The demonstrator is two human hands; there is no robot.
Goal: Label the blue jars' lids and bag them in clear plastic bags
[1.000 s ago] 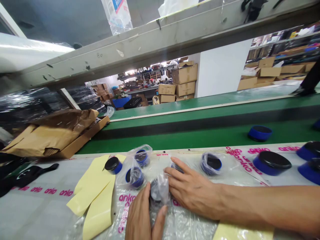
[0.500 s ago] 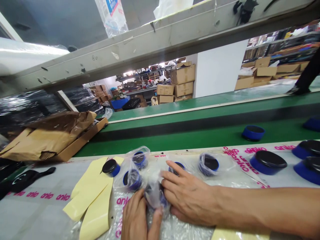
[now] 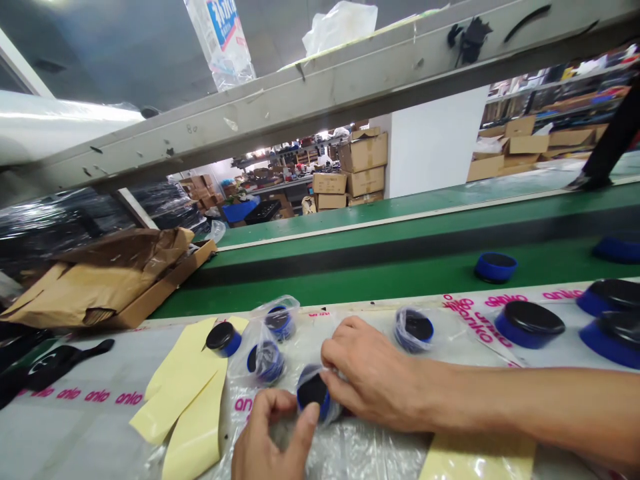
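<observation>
The left hand and right hand pinch a blue tub in a clear bag at 6 o'clock on the surface. Each grip is almost shut on it.

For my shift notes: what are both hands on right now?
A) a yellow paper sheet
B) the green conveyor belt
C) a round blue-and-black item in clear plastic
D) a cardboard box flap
C: the left hand and right hand both close on the round blue-and-black item, with clear plastic bunched at its side.
</observation>
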